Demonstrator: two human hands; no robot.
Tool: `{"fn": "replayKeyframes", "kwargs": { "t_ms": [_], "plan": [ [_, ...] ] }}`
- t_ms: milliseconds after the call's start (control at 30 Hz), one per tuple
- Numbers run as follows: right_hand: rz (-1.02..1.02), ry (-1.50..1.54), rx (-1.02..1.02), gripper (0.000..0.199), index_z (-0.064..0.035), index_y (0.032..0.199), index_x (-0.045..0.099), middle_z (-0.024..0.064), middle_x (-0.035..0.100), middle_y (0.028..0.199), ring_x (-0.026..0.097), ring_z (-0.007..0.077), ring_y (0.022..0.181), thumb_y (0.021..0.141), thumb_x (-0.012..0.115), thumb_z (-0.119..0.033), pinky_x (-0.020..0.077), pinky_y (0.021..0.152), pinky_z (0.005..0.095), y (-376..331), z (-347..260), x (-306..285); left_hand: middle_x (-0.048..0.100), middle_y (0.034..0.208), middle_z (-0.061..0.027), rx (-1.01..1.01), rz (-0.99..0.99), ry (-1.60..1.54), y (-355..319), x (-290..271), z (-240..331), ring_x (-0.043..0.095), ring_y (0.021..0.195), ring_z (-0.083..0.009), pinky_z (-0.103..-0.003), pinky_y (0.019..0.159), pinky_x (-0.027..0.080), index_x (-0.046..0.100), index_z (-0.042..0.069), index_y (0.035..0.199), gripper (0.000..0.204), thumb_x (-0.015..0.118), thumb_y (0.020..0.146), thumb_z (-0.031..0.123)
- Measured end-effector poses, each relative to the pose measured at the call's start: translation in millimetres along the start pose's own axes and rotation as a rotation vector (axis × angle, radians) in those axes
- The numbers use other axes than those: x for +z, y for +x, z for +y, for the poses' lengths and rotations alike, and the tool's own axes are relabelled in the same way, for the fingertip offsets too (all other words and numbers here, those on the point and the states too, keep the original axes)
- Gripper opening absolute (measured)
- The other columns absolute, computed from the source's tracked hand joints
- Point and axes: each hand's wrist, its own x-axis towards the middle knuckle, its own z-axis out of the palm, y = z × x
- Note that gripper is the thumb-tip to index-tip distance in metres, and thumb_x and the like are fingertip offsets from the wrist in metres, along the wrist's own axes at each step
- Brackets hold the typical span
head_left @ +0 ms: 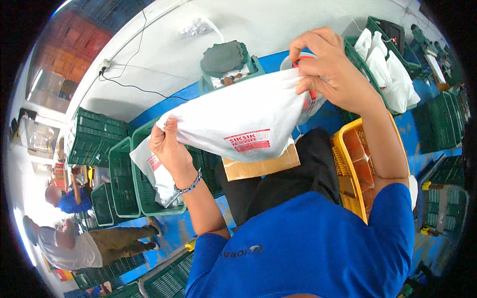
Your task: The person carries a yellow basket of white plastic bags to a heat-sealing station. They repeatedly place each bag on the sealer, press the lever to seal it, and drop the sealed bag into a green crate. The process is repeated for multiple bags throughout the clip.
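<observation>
A white plastic bag [218,111] with red print is stretched between my two hands, over my lap. My left hand [171,146], with a beaded bracelet at the wrist, pinches the bag's left corner. My right hand [338,69] grips its upper right end. A red-handled cutting tool [312,94], seemingly small scissors, hangs by its red loop at the right fingers; its metal tip points down. Below the bag a brown cardboard piece [263,168] lies across my lap. What the bag contains, if anything, is hidden.
To my left, a green crate [141,191] holds a similar white bag. On my right stands a yellow crate [348,191] with orange packs. Ahead, a green basket [204,84] carries dark cloth and small brown pieces. White bags [397,79] fill another crate. Two people stand far left.
</observation>
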Motion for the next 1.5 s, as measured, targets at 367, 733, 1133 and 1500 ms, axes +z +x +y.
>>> {"fn": "replayKeyframes", "kwargs": {
  "t_ms": [367, 733, 1133, 1500],
  "plan": [
    [0.03, 0.207, 0.362, 0.009, 0.0018, 0.077, 0.06, 0.0061, 0.061, 0.076, 0.063, 0.015, 0.084, 0.084, 0.058, -0.004, 0.0475, 0.089, 0.0335, -9, 7, 32, 0.062, 0.08, -0.0035, -0.267, 0.009, 0.008, 16, -4, 5, 0.058, 0.075, -0.0118, -0.026, 0.074, 0.047, 0.056, 0.006, 0.08, 0.011, 0.063, 0.08, -0.003],
    [0.264, 0.895, 1.034, 0.029, 0.0001, 0.104, 0.065, 0.0055, 0.067, 0.097, 0.062, 0.0134, 0.091, 0.076, 0.072, -0.004, 0.0495, 0.083, 0.0283, -44, 0, 98, 0.062, 0.085, -0.0028, -0.115, -0.104, -0.208, 12, -3, -16, 0.053, 0.078, -0.0106, -0.024, 0.073, 0.041, 0.067, 0.002, 0.089, 0.015, 0.063, 0.088, 0.016],
    [0.334, 1.033, 0.966, 0.029, -0.0021, 0.102, 0.068, 0.0061, 0.069, 0.095, 0.061, 0.0113, 0.087, 0.074, 0.074, -0.004, 0.0486, 0.08, 0.0276, -58, 9, 109, 0.068, 0.093, -0.0106, -0.161, -0.122, -0.019, 0, -11, 5, 0.061, 0.088, -0.0174, -0.029, 0.084, 0.046, 0.067, -0.001, 0.095, 0.017, 0.063, 0.085, 0.011],
    [0.39, 1.013, 0.989, 0.032, 0.0013, 0.109, 0.063, 0.0073, 0.066, 0.104, 0.06, 0.0146, 0.094, 0.078, 0.067, 0.003, 0.0469, 0.085, 0.0284, -71, 13, 115, 0.067, 0.093, -0.004, -0.395, -0.359, 0.256, -21, -18, -37, 0.058, 0.086, -0.0108, -0.026, 0.078, 0.046, 0.066, -0.003, 0.098, 0.026, 0.074, 0.074, 0.003]
  ]
}}
